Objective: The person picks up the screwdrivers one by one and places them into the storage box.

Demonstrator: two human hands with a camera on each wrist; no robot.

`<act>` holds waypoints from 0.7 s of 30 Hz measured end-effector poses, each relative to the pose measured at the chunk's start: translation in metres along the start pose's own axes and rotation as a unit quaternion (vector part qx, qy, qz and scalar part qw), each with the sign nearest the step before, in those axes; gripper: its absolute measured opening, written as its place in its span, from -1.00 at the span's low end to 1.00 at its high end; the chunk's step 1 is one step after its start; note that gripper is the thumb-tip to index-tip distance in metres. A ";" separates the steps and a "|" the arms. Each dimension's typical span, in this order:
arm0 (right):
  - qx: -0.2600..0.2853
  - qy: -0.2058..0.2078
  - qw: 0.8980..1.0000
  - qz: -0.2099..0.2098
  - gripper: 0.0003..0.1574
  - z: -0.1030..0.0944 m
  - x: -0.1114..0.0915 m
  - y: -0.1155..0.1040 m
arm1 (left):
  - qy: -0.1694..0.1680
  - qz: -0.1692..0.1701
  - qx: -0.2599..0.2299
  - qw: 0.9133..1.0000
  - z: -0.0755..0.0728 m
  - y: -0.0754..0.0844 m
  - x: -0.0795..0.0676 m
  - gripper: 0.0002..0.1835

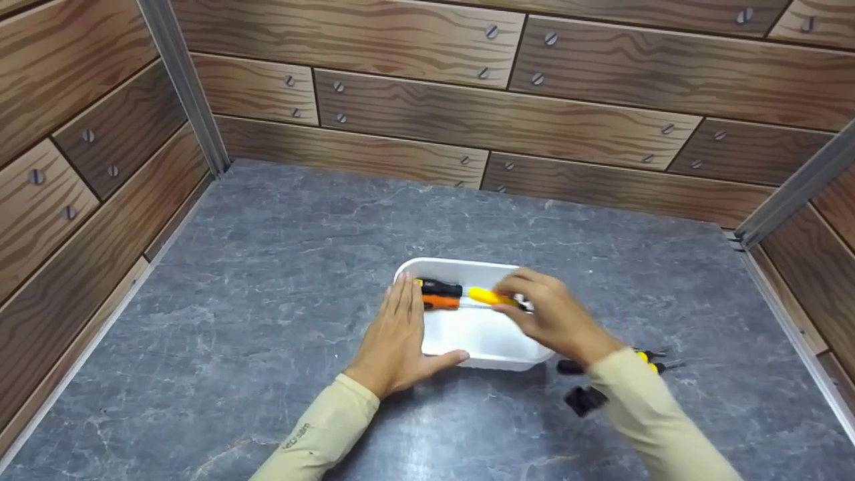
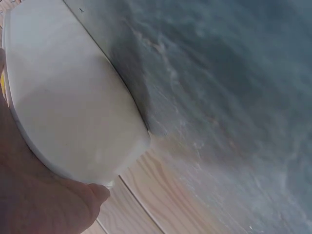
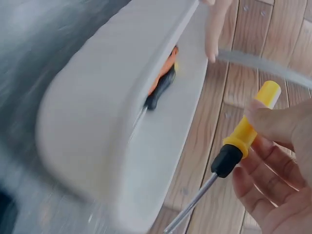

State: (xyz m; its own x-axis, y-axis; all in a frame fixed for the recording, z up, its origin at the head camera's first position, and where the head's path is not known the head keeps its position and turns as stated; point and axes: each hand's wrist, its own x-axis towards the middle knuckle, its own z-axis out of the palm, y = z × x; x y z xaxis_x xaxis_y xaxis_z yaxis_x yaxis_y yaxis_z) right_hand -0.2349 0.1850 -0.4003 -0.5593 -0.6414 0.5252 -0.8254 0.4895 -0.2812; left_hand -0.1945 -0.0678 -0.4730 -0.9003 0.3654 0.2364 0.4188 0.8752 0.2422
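A white plastic tray (image 1: 481, 341) sits in the middle of the tabletop. My left hand (image 1: 391, 341) rests along its left end, fingers straight over the rim and thumb at the front edge. Inside lie a black-handled screwdriver (image 1: 441, 288) and an orange-handled screwdriver (image 1: 441, 303), side by side, partly behind my left fingers. Over the tray's right half, my right hand (image 1: 561, 317) pinches a yellow screwdriver (image 3: 242, 132) by its handle. In the right wrist view its black collar and metal shaft point down and away from the palm.
To the right of the tray, partly under my right forearm, lie several black-and-yellow screwdrivers (image 1: 570, 367). A small black object (image 1: 581, 401) is just in front of them. Wood-patterned walls (image 1: 401, 93) enclose the grey marbled tabletop (image 1: 280, 267) at the back and both sides.
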 end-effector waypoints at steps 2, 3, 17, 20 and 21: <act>0.006 -0.032 0.999 0.010 -0.80 0.012 0.014 -0.001 | 0.003 0.002 0.000 1.000 0.000 0.000 0.000 0.36; 0.009 -0.052 0.998 0.017 -0.81 0.018 0.020 -0.002 | 0.003 0.002 0.002 1.000 0.000 0.000 0.001 0.36; 0.011 -0.191 0.981 0.017 -0.91 0.075 0.054 0.003 | 0.003 0.002 -0.010 1.000 -0.001 -0.002 0.000 0.35; 0.008 -0.194 0.981 0.002 -0.93 0.082 0.057 0.005 | 0.001 0.002 -0.008 1.000 -0.001 -0.002 0.000 0.35; 0.007 -0.195 0.981 -0.001 -0.94 0.084 0.057 0.006 | 0.001 0.002 -0.009 1.000 -0.001 -0.001 0.000 0.35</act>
State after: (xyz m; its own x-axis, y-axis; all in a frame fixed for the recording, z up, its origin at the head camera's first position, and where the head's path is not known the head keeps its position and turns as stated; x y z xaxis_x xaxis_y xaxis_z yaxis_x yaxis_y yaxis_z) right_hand -0.2780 0.1013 -0.4391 -0.5428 -0.8204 0.1797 -0.8257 0.4820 -0.2932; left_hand -0.1952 -0.0691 -0.4728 -0.8984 0.3687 0.2387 0.4247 0.8679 0.2575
